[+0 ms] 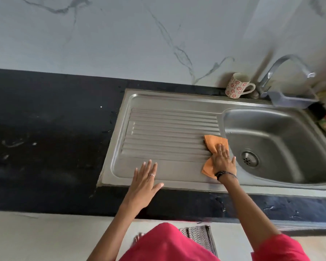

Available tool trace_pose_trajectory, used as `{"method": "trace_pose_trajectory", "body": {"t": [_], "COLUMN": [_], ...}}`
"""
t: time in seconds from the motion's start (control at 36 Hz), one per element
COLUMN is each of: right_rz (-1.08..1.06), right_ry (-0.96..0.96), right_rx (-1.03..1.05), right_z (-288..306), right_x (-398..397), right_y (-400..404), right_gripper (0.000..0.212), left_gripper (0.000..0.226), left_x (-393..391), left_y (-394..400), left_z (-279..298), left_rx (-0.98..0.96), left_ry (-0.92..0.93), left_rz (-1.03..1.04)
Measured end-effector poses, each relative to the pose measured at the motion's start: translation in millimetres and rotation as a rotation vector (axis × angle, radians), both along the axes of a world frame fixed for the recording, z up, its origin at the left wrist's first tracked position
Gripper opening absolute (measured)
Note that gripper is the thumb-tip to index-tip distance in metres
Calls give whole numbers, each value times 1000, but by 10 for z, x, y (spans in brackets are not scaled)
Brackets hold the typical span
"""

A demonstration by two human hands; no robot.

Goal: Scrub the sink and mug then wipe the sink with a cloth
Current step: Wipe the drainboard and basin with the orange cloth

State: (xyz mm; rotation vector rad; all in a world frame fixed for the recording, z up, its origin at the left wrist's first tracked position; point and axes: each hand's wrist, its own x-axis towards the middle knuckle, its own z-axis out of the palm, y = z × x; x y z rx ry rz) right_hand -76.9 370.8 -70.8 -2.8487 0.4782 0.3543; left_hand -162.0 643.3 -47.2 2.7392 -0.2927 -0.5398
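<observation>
Head view: right hand [222, 161] presses cloth [214, 143] flat on sink [158, 102]; left hand [144, 180] spread flat.

Brushed steel sink [177, 102] showing a satin, ridged drainboard; orange woven cloth [215, 143] lying matt upon it. Glazed ceramic mug [235, 85] and chromed tap [290, 61] gleaming. Black stone tabletop [45, 129] appearing glossy, speckled; wall [120, 34] showing polished marble veining.
</observation>
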Motion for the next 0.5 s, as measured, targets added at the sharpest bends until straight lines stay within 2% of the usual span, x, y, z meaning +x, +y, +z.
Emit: {"method": "trace_pose_trajectory", "body": {"t": [0.11, 0.19, 0.33, 0.5], "right_rz": [-118, -127, -30, 164], "right_ry": [-20, -41, -62, -74], "right_rx": [59, 77, 109, 122], "right_z": [12, 14, -21, 12], "right_x": [-71, -90, -98, -130], "right_y": [29, 94, 288, 929], "right_gripper": [52, 51, 49, 49], "left_gripper": [70, 87, 115, 113], "left_x": [-9, -26, -51, -87], "left_y": [70, 148, 299, 476], "left_z": [-8, -18, -77, -152], "left_rx": [4, -2, 37, 94], "left_ry": [-11, -26, -10, 0], "left_rz": [13, 13, 24, 28]}}
